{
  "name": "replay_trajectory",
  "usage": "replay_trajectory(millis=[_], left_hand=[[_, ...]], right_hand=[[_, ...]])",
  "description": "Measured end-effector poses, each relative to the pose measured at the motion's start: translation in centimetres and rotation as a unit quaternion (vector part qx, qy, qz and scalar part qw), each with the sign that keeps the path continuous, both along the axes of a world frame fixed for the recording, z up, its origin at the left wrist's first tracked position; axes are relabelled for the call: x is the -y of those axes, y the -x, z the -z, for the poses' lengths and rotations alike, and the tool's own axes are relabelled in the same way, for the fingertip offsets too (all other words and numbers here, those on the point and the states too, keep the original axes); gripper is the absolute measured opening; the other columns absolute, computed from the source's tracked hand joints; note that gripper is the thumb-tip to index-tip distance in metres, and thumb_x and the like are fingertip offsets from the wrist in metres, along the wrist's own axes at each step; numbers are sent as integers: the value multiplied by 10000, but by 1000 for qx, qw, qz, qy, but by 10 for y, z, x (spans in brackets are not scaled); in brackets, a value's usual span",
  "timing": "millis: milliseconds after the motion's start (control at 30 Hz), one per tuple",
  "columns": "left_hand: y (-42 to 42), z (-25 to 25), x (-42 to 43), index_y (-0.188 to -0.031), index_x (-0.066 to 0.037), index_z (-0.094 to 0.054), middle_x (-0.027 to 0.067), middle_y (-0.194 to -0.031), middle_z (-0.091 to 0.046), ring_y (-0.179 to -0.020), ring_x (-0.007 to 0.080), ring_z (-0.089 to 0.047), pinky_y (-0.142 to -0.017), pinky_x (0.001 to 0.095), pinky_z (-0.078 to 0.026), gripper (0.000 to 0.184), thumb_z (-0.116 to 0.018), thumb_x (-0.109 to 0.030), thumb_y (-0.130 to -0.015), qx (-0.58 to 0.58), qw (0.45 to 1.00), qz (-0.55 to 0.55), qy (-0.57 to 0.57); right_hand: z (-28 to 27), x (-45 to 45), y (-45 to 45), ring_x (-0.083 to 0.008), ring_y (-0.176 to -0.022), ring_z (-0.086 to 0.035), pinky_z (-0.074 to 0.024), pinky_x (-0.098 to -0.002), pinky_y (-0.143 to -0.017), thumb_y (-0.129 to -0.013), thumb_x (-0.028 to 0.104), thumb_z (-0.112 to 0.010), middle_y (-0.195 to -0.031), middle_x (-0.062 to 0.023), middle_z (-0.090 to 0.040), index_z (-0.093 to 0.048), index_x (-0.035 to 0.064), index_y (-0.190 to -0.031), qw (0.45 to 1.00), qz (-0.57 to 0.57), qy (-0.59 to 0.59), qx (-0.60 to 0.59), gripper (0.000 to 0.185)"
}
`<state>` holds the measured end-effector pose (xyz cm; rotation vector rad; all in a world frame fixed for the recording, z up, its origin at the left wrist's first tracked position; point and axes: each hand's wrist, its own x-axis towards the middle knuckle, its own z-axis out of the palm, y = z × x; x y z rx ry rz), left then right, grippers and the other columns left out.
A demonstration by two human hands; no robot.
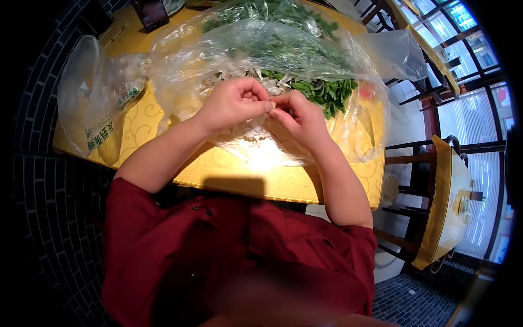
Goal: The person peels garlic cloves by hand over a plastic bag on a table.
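Note:
My left hand [235, 102] and my right hand [300, 117] meet above the table, fingertips pinched together. Between them is a small pale piece [272, 106] that looks like a garlic clove, mostly covered by the fingers. Just beyond and below the hands, papery whitish skins [253, 133] lie on a clear plastic bag [357, 128] spread over the table. Green leafy vegetables [327, 94] stick out from under the plastic behind my right hand. More greens [272, 41] show blurrily through the film farther back.
A yellow patterned cloth covers the table [239, 177]. At its left stands a clear bag [81, 103] with green print, with whitish bulbs [131, 68] beside or in it. A phone [151, 13] is propped at the back left. Another table [444, 201] and chairs are on the right.

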<state>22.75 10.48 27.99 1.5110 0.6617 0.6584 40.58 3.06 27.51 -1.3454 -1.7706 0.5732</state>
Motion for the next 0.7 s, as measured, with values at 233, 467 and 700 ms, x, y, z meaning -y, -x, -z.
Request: replay_trajectory(millis=[233, 467, 700], left_hand=[[0, -4, 3, -786, -17, -584, 13, -720, -582, -650, 63, -524, -577, 224, -437, 127, -666, -102, -738, -29, 998, -8, -49], [-2, 0, 4, -786, -14, -573, 31, -718, -576, -660, 81, -528, -596, 238, -438, 106, -631, -72, -718, -33, 995, -20, -96], [-1, 4, 4, -813, -18, -560, 10, -710, -551, -650, 63, -506, -576, 222, -423, 95, -601, -44, -731, -36, 994, -24, -97]], right_hand=[[0, 2, 4, -181, -670, -582, -470, -284, -605, -803, 136, -661, -797, -98, -627, -572, 36, -954, 1000, -1, 20, 23, 202], [3, 1, 5, -343, -747, -609, -475, -376, -642, -823, 178, -621, -820, -177, -621, -544, 21, -936, 999, -21, 33, 10, 208], [1, 2, 8, -300, -712, -612, -477, -346, -623, -813, 166, -633, -797, -160, -621, -556, 28, -934, 999, -18, 34, 1, 199]])
